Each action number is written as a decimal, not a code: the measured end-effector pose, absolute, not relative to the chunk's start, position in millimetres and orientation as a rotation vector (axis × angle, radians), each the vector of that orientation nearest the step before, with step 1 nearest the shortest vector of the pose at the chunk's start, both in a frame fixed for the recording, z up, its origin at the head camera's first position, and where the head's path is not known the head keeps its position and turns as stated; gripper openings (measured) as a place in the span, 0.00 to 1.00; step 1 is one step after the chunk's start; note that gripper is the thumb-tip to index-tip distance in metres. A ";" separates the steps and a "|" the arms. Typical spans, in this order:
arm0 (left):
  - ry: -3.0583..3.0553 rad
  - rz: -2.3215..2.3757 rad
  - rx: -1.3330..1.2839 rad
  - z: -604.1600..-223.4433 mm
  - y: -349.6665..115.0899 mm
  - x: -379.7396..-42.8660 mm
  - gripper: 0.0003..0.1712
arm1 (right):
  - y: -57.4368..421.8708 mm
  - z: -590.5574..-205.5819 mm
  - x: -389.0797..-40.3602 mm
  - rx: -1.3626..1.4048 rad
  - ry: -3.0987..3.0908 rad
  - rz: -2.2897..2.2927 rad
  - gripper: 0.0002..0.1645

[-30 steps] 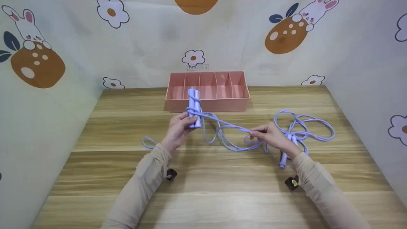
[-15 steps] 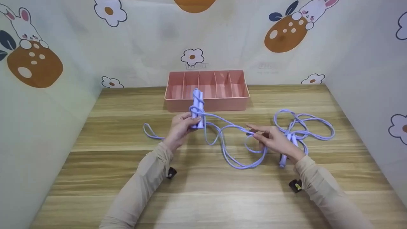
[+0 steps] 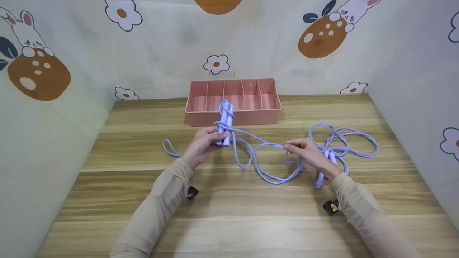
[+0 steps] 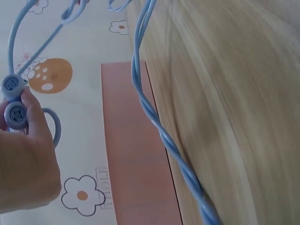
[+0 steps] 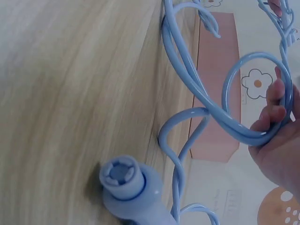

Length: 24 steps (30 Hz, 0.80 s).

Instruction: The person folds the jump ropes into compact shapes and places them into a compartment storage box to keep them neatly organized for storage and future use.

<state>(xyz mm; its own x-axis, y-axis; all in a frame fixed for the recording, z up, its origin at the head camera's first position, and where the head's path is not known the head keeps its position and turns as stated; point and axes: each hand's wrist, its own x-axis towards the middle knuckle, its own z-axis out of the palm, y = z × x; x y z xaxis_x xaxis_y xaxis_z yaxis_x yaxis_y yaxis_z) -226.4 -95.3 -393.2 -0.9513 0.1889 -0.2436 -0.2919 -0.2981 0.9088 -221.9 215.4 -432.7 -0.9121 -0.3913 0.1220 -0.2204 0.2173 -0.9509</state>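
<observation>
In the head view, my left hand (image 3: 201, 146) holds the two lavender-blue handles (image 3: 226, 120) of a jump rope side by side, with cord wound around them. Their round ends (image 4: 18, 115) face the left wrist camera. My right hand (image 3: 306, 152) pinches the doubled cord (image 3: 263, 143) to the right of the handles. A slack loop hangs between the hands, and another loop (image 3: 168, 147) shows left of my left wrist. In the right wrist view, cord curves across the fingers (image 5: 275, 112). A second jump rope (image 3: 358, 156) lies on the table beside my right forearm, partly hidden by it.
A pink compartment box (image 3: 252, 117) stands at the back of the wooden table (image 3: 251, 229), just behind the held handles. Patterned sheeting (image 3: 172, 46) walls the back and sides. Small black objects (image 3: 330, 207) show under both sleeves.
The held handles have shifted slightly right. My right fingers spread half a second ago and now pinch the cord again. The slack loop hangs lower than a second ago.
</observation>
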 end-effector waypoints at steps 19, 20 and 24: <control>1.658 1.935 0.358 -388.3 -70.0 -207.6 0.14 | 199.4 -416.2 -255.2 -0.642 2.720 -1.051 0.11; 1.661 1.902 0.369 -390.7 -68.5 -207.5 0.14 | 196.6 -415.3 -257.8 -0.639 2.740 -1.011 0.10; 1.686 1.764 0.447 -401.3 -61.9 -206.6 0.16 | 186.2 -412.4 -267.6 -0.654 2.824 -0.903 0.06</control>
